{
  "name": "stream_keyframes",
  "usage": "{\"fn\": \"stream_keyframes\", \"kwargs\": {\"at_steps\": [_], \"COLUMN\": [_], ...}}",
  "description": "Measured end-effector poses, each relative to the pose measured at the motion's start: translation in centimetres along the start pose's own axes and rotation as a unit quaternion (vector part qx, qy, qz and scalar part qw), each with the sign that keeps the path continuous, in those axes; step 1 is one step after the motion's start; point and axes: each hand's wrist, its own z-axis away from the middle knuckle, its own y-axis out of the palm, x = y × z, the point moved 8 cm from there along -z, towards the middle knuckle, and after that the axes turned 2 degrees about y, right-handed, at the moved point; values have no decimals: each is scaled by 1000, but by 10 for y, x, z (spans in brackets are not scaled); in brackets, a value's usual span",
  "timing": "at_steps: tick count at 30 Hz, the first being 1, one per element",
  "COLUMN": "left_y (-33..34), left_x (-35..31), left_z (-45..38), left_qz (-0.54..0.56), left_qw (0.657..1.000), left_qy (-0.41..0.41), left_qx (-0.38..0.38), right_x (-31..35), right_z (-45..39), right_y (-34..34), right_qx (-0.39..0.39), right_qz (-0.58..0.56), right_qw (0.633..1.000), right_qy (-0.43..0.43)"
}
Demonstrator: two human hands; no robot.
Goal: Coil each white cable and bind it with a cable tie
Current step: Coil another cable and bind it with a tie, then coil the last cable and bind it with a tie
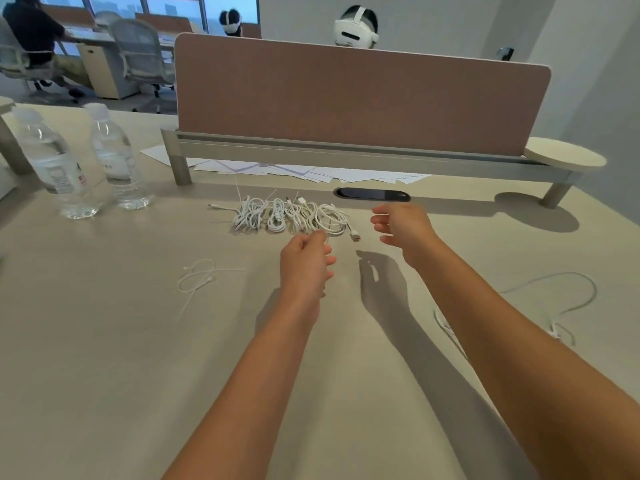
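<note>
Both arms reach forward over the table (104, 341). The left hand (304, 259) has its fingers curled, pinching the near edge of a row of coiled white cables (291, 216) that lies just beyond its fingertips. The right hand (398, 225) hovers loosely spread, holding nothing, just right of that row. A loose cable (199, 277) lies left of the left hand, another uncoiled cable (561, 299) right of the right forearm.
</note>
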Motion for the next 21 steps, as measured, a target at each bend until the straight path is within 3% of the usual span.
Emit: {"fn": "stream_keyframes", "kwargs": {"at_steps": [9, 16, 21], "left_y": [54, 109, 142], "left_x": [26, 50, 51], "left_z": [84, 124, 126], "left_qz": [-5, -40, -197], "left_qw": [995, 986, 954], "left_qy": [7, 10, 116], "left_qx": [97, 163, 194], "right_x": [-12, -51, -85], "right_z": [136, 198, 199], "right_y": [-118, -207, -248], "right_qx": [-40, -119, -171], "right_qz": [-44, -11, 43], "right_qw": [997, 990, 983], "right_qy": [-59, -73, -47]}}
